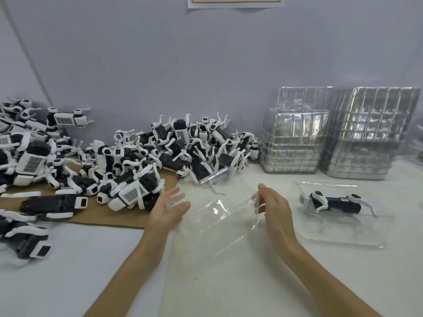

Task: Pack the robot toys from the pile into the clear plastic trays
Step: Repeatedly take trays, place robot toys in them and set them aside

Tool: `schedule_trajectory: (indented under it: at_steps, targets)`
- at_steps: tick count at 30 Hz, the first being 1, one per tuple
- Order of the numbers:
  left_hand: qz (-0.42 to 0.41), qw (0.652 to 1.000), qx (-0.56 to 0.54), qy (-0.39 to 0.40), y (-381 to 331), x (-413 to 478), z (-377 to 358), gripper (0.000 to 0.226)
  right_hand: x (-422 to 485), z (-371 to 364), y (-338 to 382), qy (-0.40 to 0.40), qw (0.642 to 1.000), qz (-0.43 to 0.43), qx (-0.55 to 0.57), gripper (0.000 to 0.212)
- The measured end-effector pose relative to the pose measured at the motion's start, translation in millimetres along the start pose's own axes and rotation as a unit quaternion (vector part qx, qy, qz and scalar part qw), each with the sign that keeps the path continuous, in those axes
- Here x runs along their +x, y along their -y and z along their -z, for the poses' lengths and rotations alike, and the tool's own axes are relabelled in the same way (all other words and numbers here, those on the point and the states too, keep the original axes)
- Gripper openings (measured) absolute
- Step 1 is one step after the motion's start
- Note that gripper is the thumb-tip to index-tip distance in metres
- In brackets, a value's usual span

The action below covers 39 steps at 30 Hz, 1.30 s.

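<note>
An empty clear plastic tray (219, 216) is held tilted just above the white table, between my two hands. My left hand (167, 209) lies against its left edge with the fingers straight, partly seen through the plastic. My right hand (272, 207) pinches the tray's right edge, fingertips behind the plastic. Black-and-white robot toys are heaped in a pile (183, 145) just beyond the tray, and more lie at the far left (29, 152). To the right, another clear tray (338, 239) holds one robot toy (334, 202) lying on its side.
Two tall stacks of empty clear trays (293, 145) (366, 133) stand at the back right against the wall. A brown cardboard sheet (109, 216) lies under the left part of the pile. Loose toys reach the table's left front (27, 243).
</note>
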State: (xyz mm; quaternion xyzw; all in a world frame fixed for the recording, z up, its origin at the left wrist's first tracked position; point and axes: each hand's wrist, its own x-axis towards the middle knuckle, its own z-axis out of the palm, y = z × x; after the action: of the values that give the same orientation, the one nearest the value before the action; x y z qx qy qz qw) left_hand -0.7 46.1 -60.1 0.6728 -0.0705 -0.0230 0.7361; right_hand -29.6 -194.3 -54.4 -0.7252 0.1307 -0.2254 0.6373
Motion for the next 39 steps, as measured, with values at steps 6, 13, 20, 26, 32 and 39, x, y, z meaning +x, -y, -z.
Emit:
schedule_trajectory:
  at_steps: [6, 13, 20, 26, 32, 39]
  targets:
    - [0.005, 0.998, 0.010, -0.055, 0.2, 5.1, 7.8, 0.042, 37.1, 4.1, 13.4, 0.052, 0.999, -0.004, -0.008, 0.011]
    - [0.024, 1.000, 0.016, -0.004, 1.6, 1.4, -0.1, 0.028, 92.5, -30.5, 42.0, 0.229, 0.929, -0.223, 0.188, 0.063]
    - [0.035, 0.999, 0.029, 0.022, -0.3, 1.9, 0.8, 0.027, 103.6, -59.6, 48.2, 0.169, 0.906, -0.282, 0.267, 0.049]
    - [0.033, 0.999, 0.031, 0.026, -1.2, 0.7, -1.9, 0.025, 100.6, -49.0, 51.6, 0.133, 0.979, -0.151, 0.031, 0.022]
    - [0.026, 0.999, 0.031, 0.028, 0.5, 1.1, -2.8, 0.025, 68.3, -2.5, 55.1, 0.063, 0.995, 0.043, -0.068, 0.022]
    - [0.018, 0.999, 0.022, 0.019, 3.2, 0.6, -4.8, 0.024, 0.5, 34.4, 46.4, 0.052, 0.980, 0.170, -0.092, 0.025]
